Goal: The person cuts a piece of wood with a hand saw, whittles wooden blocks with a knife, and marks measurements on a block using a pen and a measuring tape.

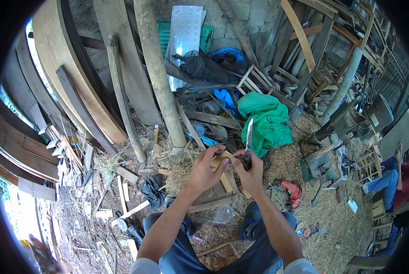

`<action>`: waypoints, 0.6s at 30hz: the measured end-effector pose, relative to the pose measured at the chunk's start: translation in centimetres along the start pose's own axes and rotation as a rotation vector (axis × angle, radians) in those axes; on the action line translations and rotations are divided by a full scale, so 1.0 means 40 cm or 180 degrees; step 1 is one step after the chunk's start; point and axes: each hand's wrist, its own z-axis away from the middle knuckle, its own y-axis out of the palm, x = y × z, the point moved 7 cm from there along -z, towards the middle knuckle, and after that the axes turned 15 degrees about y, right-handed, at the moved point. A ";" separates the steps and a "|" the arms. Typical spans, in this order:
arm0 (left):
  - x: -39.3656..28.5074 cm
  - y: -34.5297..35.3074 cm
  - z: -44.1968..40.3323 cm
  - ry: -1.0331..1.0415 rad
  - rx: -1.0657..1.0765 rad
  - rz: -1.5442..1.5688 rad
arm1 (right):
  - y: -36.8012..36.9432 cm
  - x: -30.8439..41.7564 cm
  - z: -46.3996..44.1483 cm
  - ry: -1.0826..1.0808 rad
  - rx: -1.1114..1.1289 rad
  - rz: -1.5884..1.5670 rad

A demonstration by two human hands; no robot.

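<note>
Near the middle of the head view, my left hand (205,171) is closed on a small pale wooden piece (221,158). My right hand (250,172) grips the dark handle of a knife (249,137), whose blade points up and away from me. The right fingertips also meet the right end of the wooden piece, so both hands are close together. The blade stands clear of the wood. Below the hands, between my knees, lies a wooden block (226,181) beside a wider board (213,203).
A green plastic bag (266,119) lies beyond the hands. To the right are a red power tool (292,194), a metal machine (320,165) and a seated person (396,180). Planks (74,59) lean at the left; wood scraps (136,209) and shavings cover the ground.
</note>
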 end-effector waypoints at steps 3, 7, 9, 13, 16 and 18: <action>-0.011 0.000 -0.002 0.0122 -0.0101 -0.0113 | -0.008 0.001 0.005 -0.0138 -0.0046 -0.0112; -0.022 0.000 -0.014 0.0503 -0.0193 -0.0241 | -0.020 0.010 0.006 -0.0046 -0.0015 -0.0115; -0.024 0.001 -0.014 0.0531 -0.0218 -0.0142 | -0.022 0.010 0.005 -0.0035 -0.0021 -0.0022; -0.027 0.002 -0.013 0.0441 -0.0275 0.0105 | -0.023 0.051 -0.003 -0.0912 -0.0172 0.0079; -0.016 0.003 -0.008 0.0243 -0.0508 0.0422 | -0.024 0.064 0.005 -0.0955 -0.0167 0.0236; -0.008 -0.002 -0.011 0.0086 -0.0677 0.0648 | -0.027 0.070 0.007 -0.0735 -0.0137 0.0304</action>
